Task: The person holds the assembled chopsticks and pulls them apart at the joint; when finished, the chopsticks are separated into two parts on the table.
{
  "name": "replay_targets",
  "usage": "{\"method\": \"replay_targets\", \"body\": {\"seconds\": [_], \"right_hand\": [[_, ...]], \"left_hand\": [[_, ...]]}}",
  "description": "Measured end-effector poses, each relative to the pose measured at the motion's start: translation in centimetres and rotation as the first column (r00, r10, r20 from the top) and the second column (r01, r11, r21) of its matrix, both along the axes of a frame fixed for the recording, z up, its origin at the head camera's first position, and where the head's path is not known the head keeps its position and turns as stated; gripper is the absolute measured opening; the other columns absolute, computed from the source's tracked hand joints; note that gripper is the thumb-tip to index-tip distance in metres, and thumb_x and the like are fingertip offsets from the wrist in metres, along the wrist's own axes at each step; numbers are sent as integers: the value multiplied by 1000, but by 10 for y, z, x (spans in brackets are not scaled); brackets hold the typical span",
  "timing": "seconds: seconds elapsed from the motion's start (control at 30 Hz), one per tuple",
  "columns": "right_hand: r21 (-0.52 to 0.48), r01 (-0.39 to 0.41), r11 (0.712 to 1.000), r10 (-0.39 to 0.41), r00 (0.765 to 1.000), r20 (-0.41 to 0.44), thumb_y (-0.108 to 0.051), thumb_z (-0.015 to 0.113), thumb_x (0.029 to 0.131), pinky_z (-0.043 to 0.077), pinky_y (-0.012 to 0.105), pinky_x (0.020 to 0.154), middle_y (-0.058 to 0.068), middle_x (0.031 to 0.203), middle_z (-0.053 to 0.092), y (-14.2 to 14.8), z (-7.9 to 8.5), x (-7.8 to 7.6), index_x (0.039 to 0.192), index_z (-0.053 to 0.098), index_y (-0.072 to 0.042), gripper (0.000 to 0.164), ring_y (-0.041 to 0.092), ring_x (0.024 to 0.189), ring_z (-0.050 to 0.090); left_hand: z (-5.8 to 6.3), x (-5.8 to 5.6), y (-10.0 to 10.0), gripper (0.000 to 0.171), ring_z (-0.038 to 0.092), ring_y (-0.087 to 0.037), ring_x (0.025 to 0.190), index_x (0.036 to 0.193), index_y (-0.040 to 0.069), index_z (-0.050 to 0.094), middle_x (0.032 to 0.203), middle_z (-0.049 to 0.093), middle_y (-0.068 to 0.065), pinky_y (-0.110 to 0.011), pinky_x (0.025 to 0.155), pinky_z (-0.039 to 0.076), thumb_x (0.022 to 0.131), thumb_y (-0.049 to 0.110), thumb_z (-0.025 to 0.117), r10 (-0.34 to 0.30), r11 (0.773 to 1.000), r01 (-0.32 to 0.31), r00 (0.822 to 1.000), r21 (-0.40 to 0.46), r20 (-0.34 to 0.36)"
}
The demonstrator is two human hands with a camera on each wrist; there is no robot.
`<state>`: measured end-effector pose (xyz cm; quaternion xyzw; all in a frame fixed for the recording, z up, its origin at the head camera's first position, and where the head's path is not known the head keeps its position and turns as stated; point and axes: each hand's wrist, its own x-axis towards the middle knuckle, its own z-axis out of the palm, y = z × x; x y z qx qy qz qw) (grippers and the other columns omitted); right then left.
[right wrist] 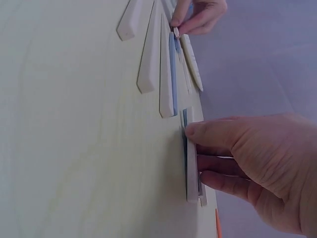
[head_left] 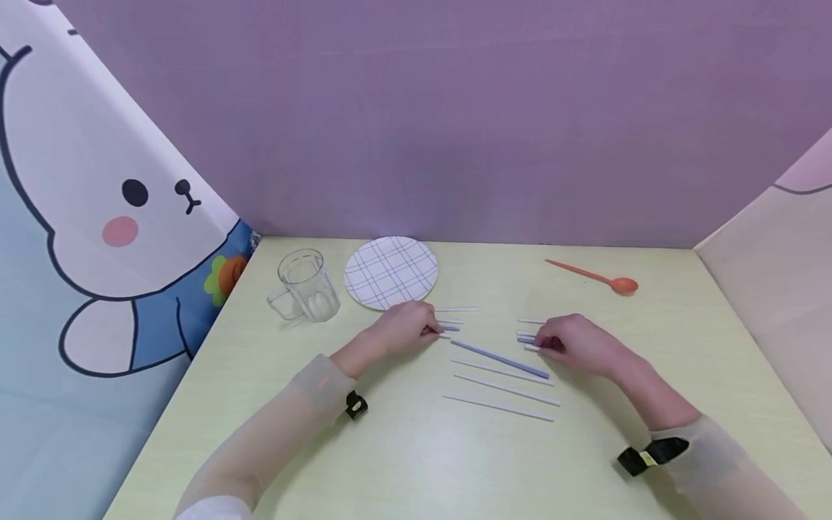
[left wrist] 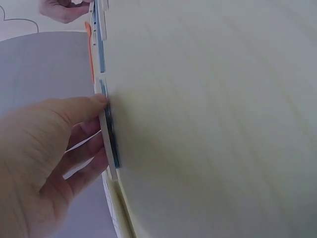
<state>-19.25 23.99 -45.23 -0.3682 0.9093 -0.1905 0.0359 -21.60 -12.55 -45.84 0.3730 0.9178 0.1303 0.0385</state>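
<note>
My left hand (head_left: 406, 323) pinches a white chopstick (left wrist: 108, 144) between thumb and fingertips at the left of the row, and a blue chopstick (left wrist: 114, 148) lies right alongside. Across a gap, my right hand (head_left: 588, 347) holds another white chopstick (right wrist: 191, 168), its thumb on the near side and its fingers behind. Beside that one a blue chopstick (head_left: 523, 340) shows its end, the rest covered by the hand. Between and below the hands, a blue chopstick (head_left: 500, 360) and several white chopsticks, including the nearest one (head_left: 498, 408), lie slanted on the table.
A clear glass mug (head_left: 315, 296) stands at the back left, handle to the left. Near it lies a round white plate (head_left: 390, 271) with blue grid lines. An orange spoon (head_left: 624, 286) rests at the back right. A purple backdrop (head_left: 455, 130) rises behind the table.
</note>
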Motion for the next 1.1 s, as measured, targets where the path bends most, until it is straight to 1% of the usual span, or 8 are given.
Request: {"method": "replay_targets", "body": {"seconds": [0.2, 0.4, 0.6, 0.73, 0.83, 0.9, 1.0, 1.1], "right_hand": [[7, -24, 1000, 24, 999, -25, -5, 83, 89, 59, 31, 77, -9, 90, 75, -5, 0, -1, 94, 81, -17, 13, 4, 81, 65], [6, -32, 999, 32, 999, -3, -3, 81, 90, 51, 24, 69, -11, 84, 67, -8, -2, -1, 92, 79, -17, 14, 1, 75, 53], [-20, -24, 1000, 24, 1000, 3, -4, 81, 90, 47, 21, 68, -12, 81, 62, -15, 0, 2, 90, 76, -17, 14, 3, 73, 51], [-30, -70, 997, 70, 998, 0, -4, 79, 91, 45, 20, 66, -12, 77, 58, -25, 2, 3, 87, 74, -18, 15, 3, 70, 50], [-29, -100, 995, 100, 995, -1, -6, 79, 92, 46, 19, 65, -13, 76, 59, -33, 2, 4, 87, 74, -18, 14, 1, 70, 51], [-26, -111, 994, 111, 994, 9, -8, 81, 91, 48, 19, 65, -15, 77, 62, -38, 1, 5, 87, 76, -19, 12, -1, 70, 52], [-11, -118, 993, 118, 993, 25, -10, 82, 90, 49, 20, 66, -14, 77, 65, -44, -2, 6, 87, 77, -19, 10, -3, 69, 53], [5, -120, 993, 119, 992, 32, -9, 82, 90, 49, 21, 66, -13, 77, 65, -48, -4, 7, 87, 77, -18, 10, -3, 69, 51]], "left_hand": [[-1, -1, 7, 12, 72, -14, 89, 106, 15, 84, 95, 76, 1, -29, 82, 60, 97, 21, 79, 10, 1000, -10, 1000, -7, 2], [-1, 0, 11, 11, 69, -11, 86, 105, 16, 84, 94, 75, 2, -26, 79, 59, 97, 21, 79, 16, 1000, -16, 1000, -9, -13], [3, 2, 21, 10, 69, -10, 88, 105, 16, 83, 97, 76, 3, -24, 81, 58, 99, 19, 76, -25, 999, 24, 999, -21, -41], [7, 3, 32, 11, 70, -11, 93, 106, 17, 83, 99, 76, 4, -26, 85, 59, 99, 19, 74, -50, 998, 49, 997, -35, -52], [8, 3, 41, 13, 71, -11, 96, 108, 17, 83, 102, 77, 4, -27, 88, 59, 100, 21, 74, -78, 996, 76, 996, -36, -39], [8, 4, 47, 14, 71, -13, 98, 109, 16, 83, 103, 77, 3, -28, 91, 59, 100, 21, 74, -97, 995, 96, 995, -35, -21], [6, 6, 52, 13, 70, -13, 97, 108, 17, 83, 101, 77, 3, -27, 90, 58, 100, 21, 74, -106, 993, 106, 994, -53, -4], [3, 8, 55, 11, 70, -12, 94, 105, 19, 84, 97, 78, 5, -27, 88, 58, 98, 20, 75, -108, 991, 107, 994, -77, -11]]}}
